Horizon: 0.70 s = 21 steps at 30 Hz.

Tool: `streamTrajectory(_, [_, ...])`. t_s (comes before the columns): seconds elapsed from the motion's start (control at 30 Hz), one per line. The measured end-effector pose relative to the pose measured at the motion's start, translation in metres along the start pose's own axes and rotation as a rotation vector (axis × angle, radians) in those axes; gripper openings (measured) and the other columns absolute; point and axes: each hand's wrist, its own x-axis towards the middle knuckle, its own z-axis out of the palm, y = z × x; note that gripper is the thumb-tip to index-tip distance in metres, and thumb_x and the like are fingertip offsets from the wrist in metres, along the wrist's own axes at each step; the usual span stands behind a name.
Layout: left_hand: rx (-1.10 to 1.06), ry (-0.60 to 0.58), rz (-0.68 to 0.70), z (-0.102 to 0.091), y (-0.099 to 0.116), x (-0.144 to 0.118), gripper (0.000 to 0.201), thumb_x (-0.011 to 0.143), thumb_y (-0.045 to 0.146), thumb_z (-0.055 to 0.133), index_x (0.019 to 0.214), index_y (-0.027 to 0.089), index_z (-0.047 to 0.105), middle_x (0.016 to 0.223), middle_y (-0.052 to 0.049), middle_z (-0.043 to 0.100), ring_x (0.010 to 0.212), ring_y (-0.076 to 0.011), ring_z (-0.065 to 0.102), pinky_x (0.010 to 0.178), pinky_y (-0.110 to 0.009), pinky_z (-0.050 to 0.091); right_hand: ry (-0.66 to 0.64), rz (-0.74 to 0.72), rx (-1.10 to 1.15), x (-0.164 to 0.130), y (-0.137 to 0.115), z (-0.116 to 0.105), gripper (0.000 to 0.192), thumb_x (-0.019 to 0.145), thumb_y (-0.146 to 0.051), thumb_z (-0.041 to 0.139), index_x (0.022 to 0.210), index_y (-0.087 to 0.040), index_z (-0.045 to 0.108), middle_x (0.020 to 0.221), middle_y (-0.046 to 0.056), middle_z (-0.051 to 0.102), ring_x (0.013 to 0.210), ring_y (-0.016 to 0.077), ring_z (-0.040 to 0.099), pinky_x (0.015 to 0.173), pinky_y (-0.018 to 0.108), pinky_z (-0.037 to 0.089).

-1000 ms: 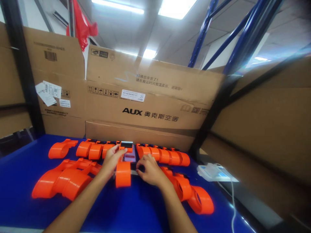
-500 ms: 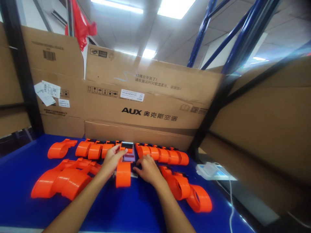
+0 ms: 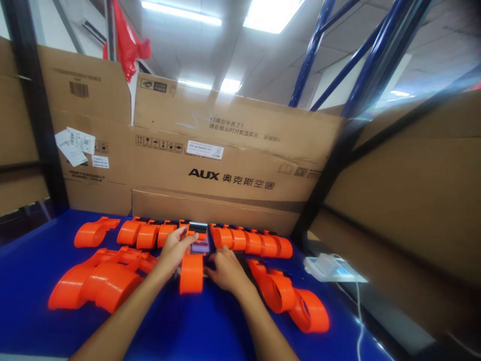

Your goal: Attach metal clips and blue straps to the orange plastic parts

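Observation:
My left hand (image 3: 176,249) is closed round the upper part of an orange tape dispenser (image 3: 191,275), its thumb on the front near the black strip and toothed edge. The dispenser's round orange hoop hangs below my fingers, toward me. Right beside that hoop, my right hand (image 3: 224,268) has its fingers curled inward and its thumb bent; what they grip, if anything, is hidden. A flat lilac panel (image 3: 201,245) shows just behind the dispenser. Under my right wrist lies a dark strip (image 3: 244,265).
Orange dispensers (image 3: 246,240) with black parts line the back of the blue table (image 3: 210,331). More lie left (image 3: 93,281) and right (image 3: 310,311) of my forearms. Cardboard (image 3: 161,165) walls the back. A white power strip (image 3: 334,268) with a cable sits at the right edge.
My right hand has shifted slightly left and down, closer to the orange hoop, and a dark strip shows beside it. The left hand keeps its hold.

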Motion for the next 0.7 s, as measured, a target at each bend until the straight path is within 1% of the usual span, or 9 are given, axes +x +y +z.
streamTrajectory(0.1, [-0.029, -0.027, 0.012, 0.002, 0.001, -0.001, 0.038, 0.069, 0.039, 0.081, 0.094, 0.014, 0.068, 0.066, 0.001, 0.065, 0.044, -0.008, 0.048, 0.045, -0.021, 0.036, -0.009, 0.017, 0.021, -0.001, -0.002, 0.001, 0.013, 0.078, -0.031, 0.073, 0.079, -0.02, 0.067, 0.084, 0.009, 0.066, 0.083, 0.0245, 0.061, 0.071, 0.032, 0.042])
streamTrajectory(0.2, [-0.055, -0.031, 0.022, 0.003, -0.001, 0.0, 0.039, 0.069, 0.037, 0.082, 0.097, 0.014, 0.067, 0.064, 0.002, 0.064, 0.044, -0.0073, 0.049, 0.045, -0.02, 0.037, -0.007, 0.028, 0.095, -0.001, -0.004, 0.0, 0.015, 0.075, -0.028, 0.074, 0.084, -0.02, 0.067, 0.083, 0.006, 0.066, 0.08, 0.0221, 0.061, 0.068, 0.029, 0.041])
streamTrajectory(0.27, [-0.058, -0.011, 0.027, 0.002, -0.004, 0.001, 0.044, 0.068, 0.037, 0.083, 0.102, 0.014, 0.066, 0.067, 0.002, 0.066, 0.046, -0.007, 0.05, 0.045, -0.019, 0.037, -0.007, 0.027, 0.171, 0.0, -0.005, -0.001, 0.014, 0.074, -0.026, 0.074, 0.084, -0.019, 0.066, 0.079, 0.004, 0.065, 0.074, 0.0194, 0.06, 0.063, 0.026, 0.04])
streamTrajectory(0.37, [-0.053, 0.028, 0.019, 0.0, -0.006, 0.003, 0.053, 0.065, 0.036, 0.085, 0.108, 0.015, 0.063, 0.069, 0.002, 0.066, 0.047, -0.0077, 0.052, 0.046, -0.019, 0.038, 0.006, 0.009, 0.299, 0.003, -0.004, -0.004, 0.007, 0.077, -0.023, 0.07, 0.08, -0.019, 0.066, 0.068, 0.0, 0.062, 0.062, 0.0152, 0.055, 0.056, 0.023, 0.036])
streamTrajectory(0.43, [-0.051, 0.033, 0.014, -0.001, -0.006, 0.004, 0.054, 0.064, 0.037, 0.086, 0.108, 0.016, 0.063, 0.068, 0.002, 0.066, 0.048, -0.0085, 0.054, 0.046, -0.019, 0.038, 0.06, 0.01, 0.41, 0.005, -0.002, -0.006, 0.007, 0.081, -0.025, 0.066, 0.081, -0.018, 0.067, 0.065, -0.001, 0.062, 0.058, 0.0139, 0.052, 0.053, 0.023, 0.035])
streamTrajectory(0.5, [-0.049, 0.015, 0.016, 0.0, -0.005, 0.004, 0.052, 0.064, 0.037, 0.085, 0.105, 0.016, 0.063, 0.071, 0.0, 0.068, 0.048, -0.0094, 0.055, 0.047, -0.02, 0.038, 0.158, 0.029, 0.56, 0.008, 0.0, -0.008, 0.015, 0.086, -0.031, 0.063, 0.084, -0.017, 0.07, 0.067, 0.0, 0.063, 0.058, 0.0142, 0.053, 0.053, 0.023, 0.038])
streamTrajectory(0.6, [-0.056, -0.006, 0.023, 0.002, -0.004, 0.002, 0.05, 0.065, 0.038, 0.084, 0.105, 0.017, 0.063, 0.076, -0.002, 0.071, 0.048, -0.0099, 0.056, 0.047, -0.021, 0.04, 0.281, 0.049, 0.789, 0.011, 0.002, -0.011, 0.031, 0.089, -0.045, 0.061, 0.088, -0.016, 0.073, 0.07, 0.002, 0.067, 0.064, 0.0173, 0.058, 0.057, 0.025, 0.046])
streamTrajectory(0.7, [-0.053, 0.005, 0.026, 0.003, -0.004, 0.001, 0.051, 0.065, 0.037, 0.085, 0.107, 0.018, 0.062, 0.071, 0.001, 0.069, 0.047, -0.0099, 0.056, 0.049, -0.022, 0.042, 0.329, 0.049, 0.899, 0.012, -0.001, -0.014, 0.038, 0.088, -0.052, 0.06, 0.089, -0.017, 0.075, 0.073, 0.003, 0.069, 0.075, 0.0224, 0.064, 0.065, 0.03, 0.052])
